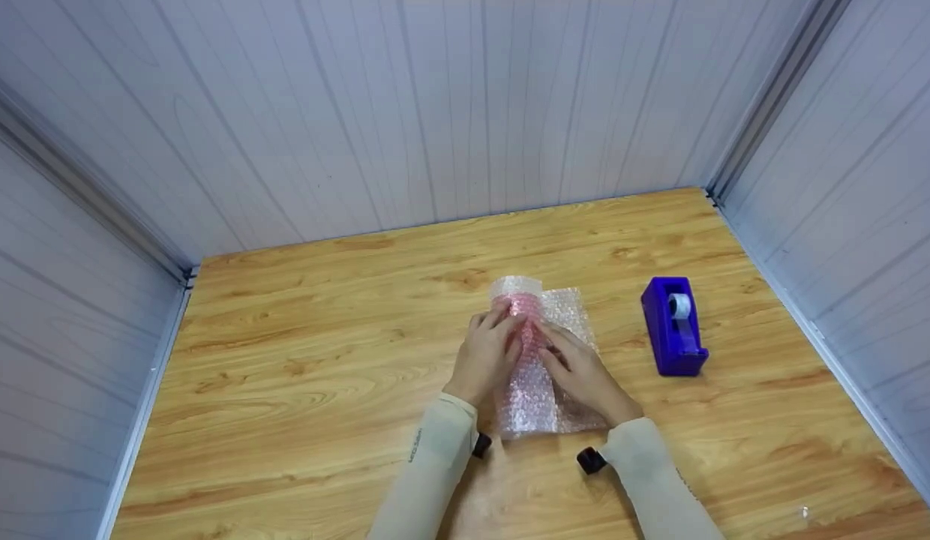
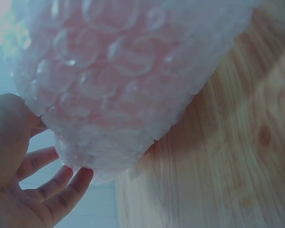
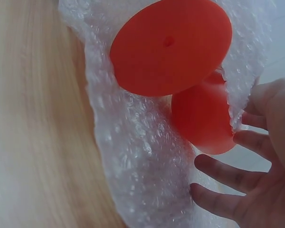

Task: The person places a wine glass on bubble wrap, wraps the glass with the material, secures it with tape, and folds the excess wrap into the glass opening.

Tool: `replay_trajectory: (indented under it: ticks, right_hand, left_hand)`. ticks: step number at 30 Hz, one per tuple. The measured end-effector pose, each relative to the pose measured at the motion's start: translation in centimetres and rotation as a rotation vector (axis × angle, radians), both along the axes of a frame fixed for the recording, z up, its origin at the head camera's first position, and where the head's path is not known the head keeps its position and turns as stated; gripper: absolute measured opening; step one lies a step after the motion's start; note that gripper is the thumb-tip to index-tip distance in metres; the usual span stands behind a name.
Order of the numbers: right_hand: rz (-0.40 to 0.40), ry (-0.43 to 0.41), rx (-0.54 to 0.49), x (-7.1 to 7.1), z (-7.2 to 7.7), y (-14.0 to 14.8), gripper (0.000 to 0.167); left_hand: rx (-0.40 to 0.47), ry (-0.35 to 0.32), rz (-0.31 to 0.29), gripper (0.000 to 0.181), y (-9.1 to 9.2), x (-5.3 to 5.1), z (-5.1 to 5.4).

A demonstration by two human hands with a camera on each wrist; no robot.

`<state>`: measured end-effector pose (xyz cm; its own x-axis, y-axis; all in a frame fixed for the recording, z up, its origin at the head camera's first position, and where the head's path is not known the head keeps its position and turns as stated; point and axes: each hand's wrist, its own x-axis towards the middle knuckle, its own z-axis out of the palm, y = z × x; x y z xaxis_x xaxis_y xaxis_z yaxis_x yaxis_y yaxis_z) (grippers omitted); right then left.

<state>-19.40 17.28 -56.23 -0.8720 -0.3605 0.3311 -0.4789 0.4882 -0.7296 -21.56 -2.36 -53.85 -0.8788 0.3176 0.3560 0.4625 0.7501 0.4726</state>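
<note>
A red object with a round flat disc and a rounded bowl-like part [image 3: 202, 118], goblet-like in shape, lies partly rolled in a sheet of bubble wrap [image 1: 529, 409]. In the right wrist view its disc [image 3: 171, 47] shows uncovered, with a small dimple at the centre. My left hand [image 1: 484, 356] holds the left side of the wrapped part, fingertips curled against the wrap in the left wrist view. My right hand [image 1: 585, 375] pinches the wrap's edge beside the red object; its lower fingers are spread close to the wrap. The wrap veils the object from the left wrist camera.
On the right of the wooden table [image 1: 322, 360] stands a blue tape dispenser [image 1: 675, 330] with a roll of clear tape [image 1: 680, 305]. Pale panel walls [image 1: 435, 112] border the table at the back and sides. A small clear scrap [image 1: 805, 513] lies near the front right.
</note>
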Motion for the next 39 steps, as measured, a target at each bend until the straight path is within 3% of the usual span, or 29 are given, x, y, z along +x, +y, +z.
replay_trajectory:
  ticks: [14,20,29,33,39]
  right_hand:
    - [-0.017,-0.124,0.119,-0.05,0.35,0.33,0.055]
    - [-0.02,-0.134,0.108,-0.07,0.46,0.38,0.058]
    - [-0.043,-0.131,0.046,-0.09,0.38,0.12,0.057]
    - [-0.066,-0.128,0.045,-0.18,0.41,0.05,0.055]
    - [-0.05,-0.192,0.043,0.17,0.43,-0.16,0.063]
  left_hand:
    - [0.031,0.016,-0.004,0.035,0.19,0.1,-0.09]
    - [0.035,0.037,-0.009,0.033,0.33,0.1,-0.17]
    - [-0.045,0.049,-0.013,0.037,0.79,0.06,-0.28]
    - [-0.023,0.017,-0.027,0.039,0.77,0.04,-0.24]
    - [0.007,-0.028,-0.038,0.041,0.27,0.08,-0.23]
